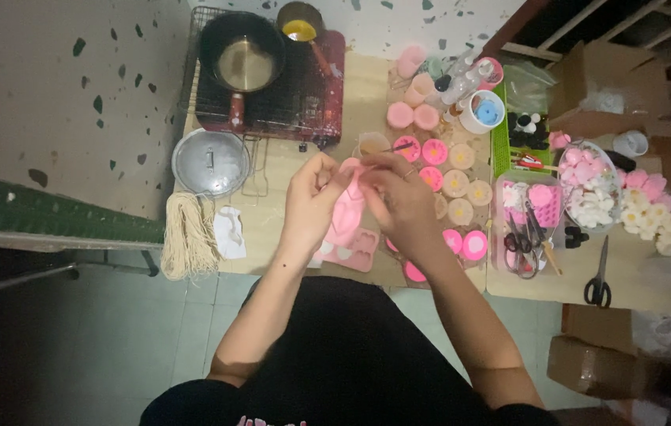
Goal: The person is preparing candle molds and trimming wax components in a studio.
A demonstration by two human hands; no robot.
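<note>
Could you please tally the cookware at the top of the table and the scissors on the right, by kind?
Saucepan: 1
Small pot of yellow liquid: 1
Metal lid: 1
Scissors: 2, black-handled and in the clear tray
Total: 5

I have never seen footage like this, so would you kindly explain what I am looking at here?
There is no machine: a camera worn on a person's head looks straight down at their own bare hands. The left hand and right hand together hold a pink flexible mould above a low table. On the table lie another pink mould, small pink and cream round pieces, a saucepan on a wire rack, a metal lid, a bundle of pale strings and black scissors.
</note>
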